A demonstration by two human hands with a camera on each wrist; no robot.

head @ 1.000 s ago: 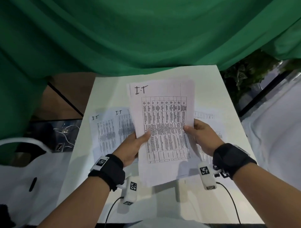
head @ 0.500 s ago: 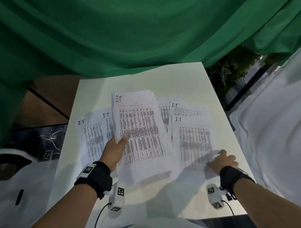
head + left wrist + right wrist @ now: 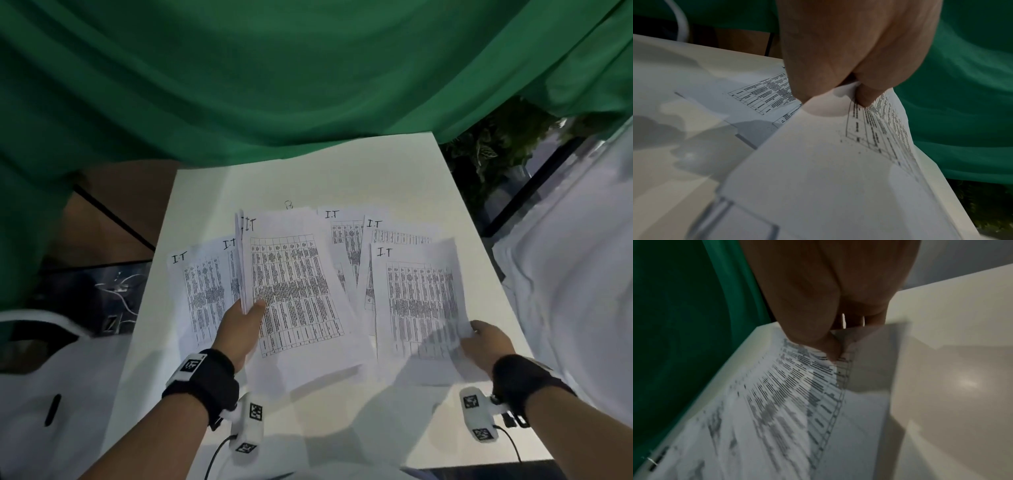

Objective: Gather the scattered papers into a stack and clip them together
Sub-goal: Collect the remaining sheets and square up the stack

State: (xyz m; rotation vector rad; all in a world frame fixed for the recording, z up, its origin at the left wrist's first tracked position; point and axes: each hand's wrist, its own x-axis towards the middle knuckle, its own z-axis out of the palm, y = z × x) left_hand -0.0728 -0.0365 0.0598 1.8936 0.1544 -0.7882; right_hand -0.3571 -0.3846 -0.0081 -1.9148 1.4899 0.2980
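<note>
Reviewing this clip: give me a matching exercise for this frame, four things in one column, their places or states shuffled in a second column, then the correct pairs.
Things
1. left hand
2. right hand
3. paper clip
4. green cloth

Places or states
A. lies on the white table beyond the papers
B. hangs behind the table's far edge
C. grips the gathered stack at its left edge
D. pinches one sheet at its right edge

Pairs: 1-C, 2-D, 3-A, 4-B
</note>
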